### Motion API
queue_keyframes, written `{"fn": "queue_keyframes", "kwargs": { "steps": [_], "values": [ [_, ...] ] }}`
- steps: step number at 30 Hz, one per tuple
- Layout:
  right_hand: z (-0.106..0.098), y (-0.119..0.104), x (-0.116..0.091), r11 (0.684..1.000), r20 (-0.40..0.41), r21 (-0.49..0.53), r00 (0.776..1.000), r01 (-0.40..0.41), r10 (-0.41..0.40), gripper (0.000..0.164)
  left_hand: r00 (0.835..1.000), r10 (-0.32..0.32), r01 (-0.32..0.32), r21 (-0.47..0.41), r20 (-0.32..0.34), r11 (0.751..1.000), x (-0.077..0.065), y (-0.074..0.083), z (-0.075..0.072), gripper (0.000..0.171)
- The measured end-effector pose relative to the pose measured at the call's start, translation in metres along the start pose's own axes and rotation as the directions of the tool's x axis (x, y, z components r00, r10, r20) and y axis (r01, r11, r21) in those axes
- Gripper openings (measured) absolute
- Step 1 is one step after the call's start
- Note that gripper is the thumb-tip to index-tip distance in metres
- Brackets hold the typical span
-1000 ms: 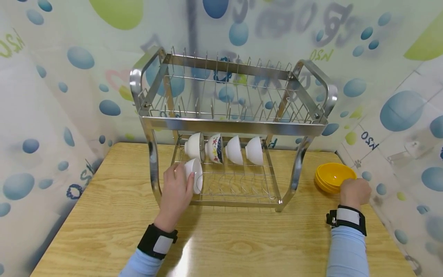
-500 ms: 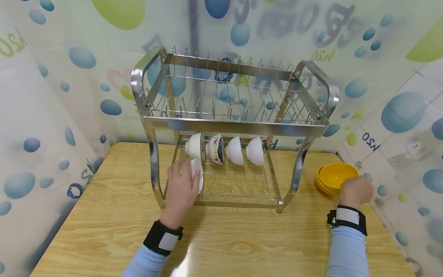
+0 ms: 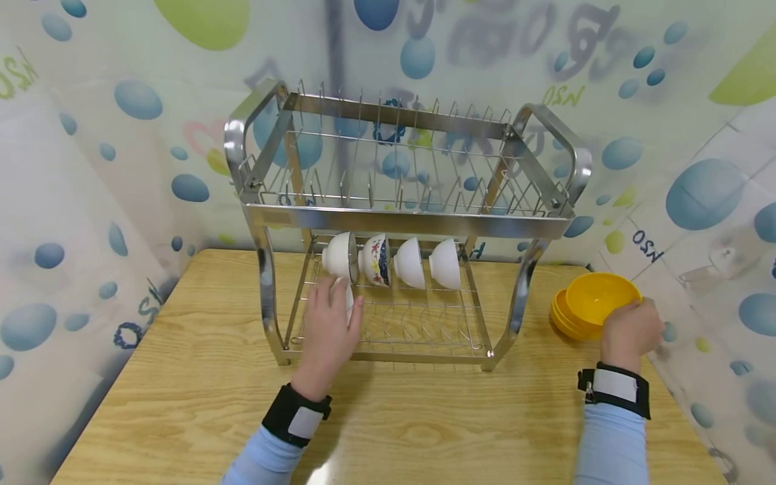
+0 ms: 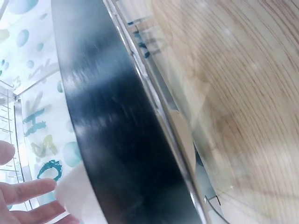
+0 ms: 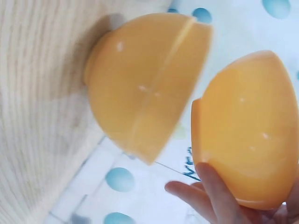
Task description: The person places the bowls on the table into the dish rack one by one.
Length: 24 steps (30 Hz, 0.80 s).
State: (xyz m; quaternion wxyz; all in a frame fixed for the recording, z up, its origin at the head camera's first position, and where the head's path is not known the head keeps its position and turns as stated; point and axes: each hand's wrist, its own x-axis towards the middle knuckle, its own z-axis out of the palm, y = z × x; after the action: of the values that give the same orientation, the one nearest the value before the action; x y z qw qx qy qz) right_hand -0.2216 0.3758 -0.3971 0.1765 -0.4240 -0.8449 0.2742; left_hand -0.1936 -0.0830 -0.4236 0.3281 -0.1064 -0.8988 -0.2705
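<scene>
My left hand (image 3: 330, 330) is at the lower left of the dish rack, behind a white bowl (image 3: 349, 301) that it mostly hides. In the left wrist view, straight fingers (image 4: 35, 191) reach the white bowl's base, with the thumb standing apart from it. A yellow bowl (image 3: 601, 296) is held by its rim in my right hand (image 3: 632, 333), tilted and raised from the other yellow bowls (image 3: 564, 323) stacked on the table. The right wrist view shows fingers under the held bowl's side and a gap between it and the stack (image 5: 140, 88).
The two-tier metal dish rack (image 3: 412, 219) stands mid-table, its front rail (image 4: 126, 121) crossing the left wrist view. Along its lower tier's back row sit a cream bowl (image 3: 339, 257), a floral bowl (image 3: 374, 261) and white bowls (image 3: 410, 264). Patterned cloth (image 3: 485, 60) surrounds the wooden table (image 3: 424, 417).
My right hand has lifted the top yellow bowl up and rightward from the stack. My left hand has shifted right along the rack, its thumb and fingers spreading away from the white bowl.
</scene>
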Motion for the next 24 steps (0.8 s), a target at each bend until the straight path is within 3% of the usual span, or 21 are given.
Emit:
{"fn": "queue_keyframes", "kwargs": {
  "steps": [12, 24],
  "values": [
    [-0.017, -0.006, -0.020, 0.996, 0.027, 0.027, 0.996, 0.084, -0.085, 0.050, 0.998, -0.015, 0.020, -0.090, 0.054, 0.996, 0.002, 0.018, 0.005, 0.042],
    [-0.030, -0.009, -0.037, 0.990, 0.164, 0.102, 0.980, 0.095, -0.111, 0.052, 0.997, -0.020, 0.029, -0.126, 0.076, 0.992, 0.001, 0.026, 0.010, 0.044]
  ]
}}
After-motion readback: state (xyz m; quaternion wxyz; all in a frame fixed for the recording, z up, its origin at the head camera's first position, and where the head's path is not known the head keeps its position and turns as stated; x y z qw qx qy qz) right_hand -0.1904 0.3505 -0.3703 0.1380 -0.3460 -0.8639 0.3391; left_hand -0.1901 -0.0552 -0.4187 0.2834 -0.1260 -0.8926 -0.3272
